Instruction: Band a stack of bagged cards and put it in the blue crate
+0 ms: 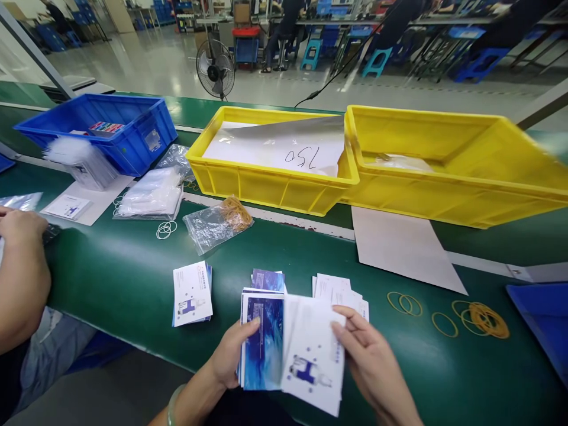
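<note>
My left hand (233,352) is closed round a stack of blue printed cards (262,343), its thumb on top. Between thumb and fingers, my right hand (366,355) pinches white cards (314,355) printed with a blue figure, touching the stack's right edge. Behind the held cards lie a blue-and-white pile (268,279) and a white printed pile (333,285) on the green table. To the left sits another stack of printed cards (192,294). Loose rubber bands (486,319) lie at the right.
Two yellow bins, one holding paper (270,148) and the other a yellow bin (461,192), stand at the back. A blue bin (151,136), plastic bags (151,192) and a bag of rubber bands (217,225) are leftward. A co-worker's arm (22,266) is at far left.
</note>
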Demonstrator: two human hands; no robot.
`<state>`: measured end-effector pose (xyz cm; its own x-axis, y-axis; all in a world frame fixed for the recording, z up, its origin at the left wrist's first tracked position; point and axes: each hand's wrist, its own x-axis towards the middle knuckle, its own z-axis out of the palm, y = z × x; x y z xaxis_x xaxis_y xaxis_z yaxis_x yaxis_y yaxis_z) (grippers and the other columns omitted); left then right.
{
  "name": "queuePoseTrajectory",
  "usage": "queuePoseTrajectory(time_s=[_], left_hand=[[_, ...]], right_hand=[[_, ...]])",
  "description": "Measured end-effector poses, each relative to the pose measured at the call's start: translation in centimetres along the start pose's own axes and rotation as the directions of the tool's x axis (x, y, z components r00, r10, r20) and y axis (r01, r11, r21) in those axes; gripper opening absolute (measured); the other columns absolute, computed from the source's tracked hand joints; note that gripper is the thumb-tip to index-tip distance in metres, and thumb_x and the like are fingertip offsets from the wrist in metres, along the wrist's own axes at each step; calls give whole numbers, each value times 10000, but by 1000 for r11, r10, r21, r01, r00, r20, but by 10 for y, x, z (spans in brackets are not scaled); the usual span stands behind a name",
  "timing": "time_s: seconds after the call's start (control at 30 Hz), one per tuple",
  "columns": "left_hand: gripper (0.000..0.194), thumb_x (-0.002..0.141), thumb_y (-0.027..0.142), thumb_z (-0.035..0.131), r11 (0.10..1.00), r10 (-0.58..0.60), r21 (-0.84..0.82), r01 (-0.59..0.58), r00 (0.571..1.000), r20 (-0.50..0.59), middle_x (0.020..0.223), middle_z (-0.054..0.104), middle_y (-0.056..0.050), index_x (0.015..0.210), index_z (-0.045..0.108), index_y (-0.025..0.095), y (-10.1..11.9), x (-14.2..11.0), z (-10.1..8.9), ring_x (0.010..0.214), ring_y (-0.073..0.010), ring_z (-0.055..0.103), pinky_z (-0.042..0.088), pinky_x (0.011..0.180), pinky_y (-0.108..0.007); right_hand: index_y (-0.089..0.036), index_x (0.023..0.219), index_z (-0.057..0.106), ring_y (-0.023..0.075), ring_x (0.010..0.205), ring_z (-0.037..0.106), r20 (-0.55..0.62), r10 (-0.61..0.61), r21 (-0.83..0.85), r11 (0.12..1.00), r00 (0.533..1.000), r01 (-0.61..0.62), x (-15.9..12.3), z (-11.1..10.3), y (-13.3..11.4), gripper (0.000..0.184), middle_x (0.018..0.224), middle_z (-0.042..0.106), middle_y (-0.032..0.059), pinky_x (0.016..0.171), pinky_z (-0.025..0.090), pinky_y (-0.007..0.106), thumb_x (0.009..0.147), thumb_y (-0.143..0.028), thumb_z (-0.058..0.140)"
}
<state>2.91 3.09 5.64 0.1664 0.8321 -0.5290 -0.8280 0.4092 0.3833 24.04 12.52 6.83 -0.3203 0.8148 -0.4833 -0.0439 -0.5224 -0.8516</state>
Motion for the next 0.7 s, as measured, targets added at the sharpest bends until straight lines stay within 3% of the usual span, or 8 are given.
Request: queuePoseTrajectory(time_s=[0.1, 0.2, 0.3, 0.4, 0.47, 0.53, 0.6, 0.7], left_hand=[[566, 782, 493, 716, 998, -14, -62, 21, 992, 123, 1060, 725, -153, 1164, 658, 80, 9, -1, -4, 1124, -352, 629, 467, 997, -429], [557, 786, 462, 720, 998, -7, -60, 14, 992, 123, 1086, 716, -169, 1176, 651, 71, 17, -2, -2, 1145, -364, 616, 459, 1002, -436], [560, 777, 457, 751, 999, -4, -35, 6, 998, 61, 1028, 728, -176, 1158, 649, 61, 16, -2, 1, 1093, -366, 645, 496, 951, -433], [556, 738, 420, 812, 1000, 15, -8, -15, 998, -54, 1012, 731, -177, 1132, 649, 63, 12, 0, 4, 1004, -350, 684, 545, 865, -411], [548, 725, 395, 832, 1000, 28, 3, -27, 994, -109, 1004, 734, -181, 1121, 648, 64, 9, 1, 5, 948, -339, 701, 563, 822, -407], [525, 733, 388, 827, 999, 42, 10, -41, 992, -121, 991, 738, -180, 1110, 653, 65, 9, 1, 6, 910, -330, 710, 570, 802, -404], [484, 741, 405, 813, 999, 39, 0, -39, 993, -109, 949, 747, -163, 1056, 678, 65, 10, 1, 4, 883, -319, 716, 573, 801, -391], [486, 756, 476, 763, 998, 13, -66, -16, 999, -39, 887, 755, -149, 988, 706, 53, 11, 1, -1, 910, -334, 711, 564, 835, -391]], right_hand=[[-223, 1016, 616, 338, 839, 686, -117, 3, -78, 997, 993, -12, 13, -41, -13, 534, 939, 709, 125, 609, 577, 413, 673, -580, 815], [-198, 1182, 606, 425, 1064, 612, -241, -265, -545, 833, 934, 96, 24, -65, -10, 641, 1203, 627, 204, 661, 589, 476, 735, -646, 710], [-231, 1375, 519, 430, 1280, 471, 125, -606, -845, 350, 786, 404, 21, -56, 8, 598, 1425, 490, 181, 868, 551, 566, 866, -530, 616], [-294, 1441, 467, 350, 1390, 381, 596, -567, -686, 9, 569, 727, 6, -24, 21, 500, 1545, 374, 116, 998, 506, 519, 951, -275, 565], [-297, 1384, 548, 319, 1421, 338, 737, -530, -548, -104, 420, 830, -2, -5, 20, 454, 1563, 355, 88, 992, 525, 449, 951, -164, 533], [-285, 1296, 632, 290, 1394, 394, 782, -531, -451, -121, 326, 884, -6, 6, 13, 415, 1489, 474, 83, 968, 545, 397, 937, -108, 524], [-271, 1250, 663, 270, 1281, 539, 767, -575, -382, -54, 284, 923, -7, 8, 4, 386, 1325, 634, 93, 930, 567, 378, 935, -98, 522], [-272, 1258, 659, 263, 997, 708, 650, -684, -284, 185, 331, 941, -11, 5, -4, 343, 1112, 739, 105, 787, 616, 373, 973, -161, 504]])
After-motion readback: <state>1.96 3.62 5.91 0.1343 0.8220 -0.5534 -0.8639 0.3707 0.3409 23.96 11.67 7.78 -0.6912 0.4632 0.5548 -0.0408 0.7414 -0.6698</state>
